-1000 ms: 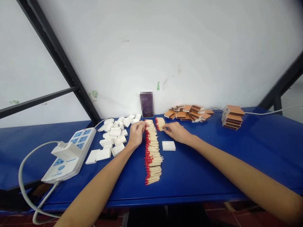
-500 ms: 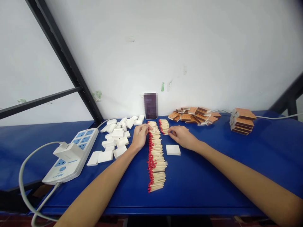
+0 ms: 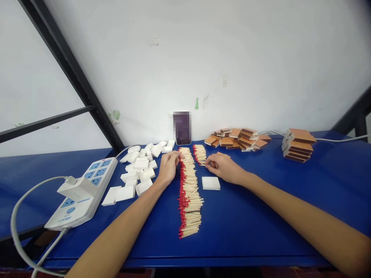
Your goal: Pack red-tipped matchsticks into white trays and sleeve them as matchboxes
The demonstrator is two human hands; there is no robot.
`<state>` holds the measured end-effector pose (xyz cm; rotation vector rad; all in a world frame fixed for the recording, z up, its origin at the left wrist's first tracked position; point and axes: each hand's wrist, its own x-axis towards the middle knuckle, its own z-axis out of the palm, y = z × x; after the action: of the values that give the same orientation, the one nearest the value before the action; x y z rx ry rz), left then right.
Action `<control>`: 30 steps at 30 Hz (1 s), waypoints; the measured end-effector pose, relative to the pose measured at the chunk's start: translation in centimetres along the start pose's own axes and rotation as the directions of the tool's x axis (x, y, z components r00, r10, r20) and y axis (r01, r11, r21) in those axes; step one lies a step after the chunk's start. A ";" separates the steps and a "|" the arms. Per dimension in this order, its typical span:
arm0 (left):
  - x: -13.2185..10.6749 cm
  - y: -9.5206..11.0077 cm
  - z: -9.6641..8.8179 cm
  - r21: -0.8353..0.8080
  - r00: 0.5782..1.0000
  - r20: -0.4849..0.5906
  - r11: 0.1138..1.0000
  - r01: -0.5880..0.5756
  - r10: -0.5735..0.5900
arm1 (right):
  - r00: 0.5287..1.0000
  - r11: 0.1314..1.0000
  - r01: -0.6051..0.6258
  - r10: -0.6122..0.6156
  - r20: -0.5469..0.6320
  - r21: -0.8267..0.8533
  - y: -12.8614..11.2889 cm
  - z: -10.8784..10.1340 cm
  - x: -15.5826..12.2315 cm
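Observation:
A long row of red-headed matches (image 3: 189, 189) runs down the middle of the blue table. My left hand (image 3: 169, 165) is curled at its far left side, fingertips touching the match heads; whatever they pinch is hidden. Right of the row's far end lies a short group of matches (image 3: 199, 153). At the near end of that group, my right hand (image 3: 223, 166) has its thumb and fingers closed on the tail of a match (image 3: 202, 165). Just below this hand, a white matchbox tray (image 3: 211, 183) lies flat on the table.
White trays (image 3: 141, 163) are heaped on the left, beside a power strip (image 3: 84, 193) with a plugged-in adapter and cable. Orange-brown matchbox sleeves (image 3: 246, 139) lie piled at the back right, with a neat stack (image 3: 298, 146) farther right. A phone (image 3: 182, 128) leans on the wall.
The view has shifted slightly. My left hand stays at the long row, and my right hand remains at the short group, where a match now shows at its fingertips.

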<state>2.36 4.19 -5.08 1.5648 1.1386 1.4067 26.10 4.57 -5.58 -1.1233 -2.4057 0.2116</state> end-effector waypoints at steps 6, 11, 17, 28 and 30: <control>-0.1 0.1 0.0 -0.003 1.000 -0.002 1.000 -0.008 0.008 | 1.000 1.000 -0.012 0.012 0.014 0.004 -0.1 -0.2 -0.1; -0.2 0.3 0.1 0.021 1.000 0.010 1.000 -0.011 0.011 | 0.999 0.999 -0.035 0.035 0.036 0.005 -0.1 -0.3 0.0; -0.3 0.3 0.1 0.022 1.000 0.024 1.000 -0.007 0.006 | 0.999 0.999 -0.040 0.039 0.037 0.024 -0.2 -0.3 0.1; -0.2 0.2 0.0 0.046 0.999 0.031 0.999 -0.021 0.019 | 0.998 0.999 -0.010 0.007 0.066 0.045 -0.4 -0.6 -0.3; -0.2 0.2 0.0 0.044 0.999 0.038 0.999 -0.019 0.018 | 0.996 0.998 0.020 -0.024 0.082 0.054 -0.2 -0.8 -0.4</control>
<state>2.37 3.91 -5.00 1.6299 1.1424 1.3668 26.55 4.06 -4.95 -1.0837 -2.4685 0.3188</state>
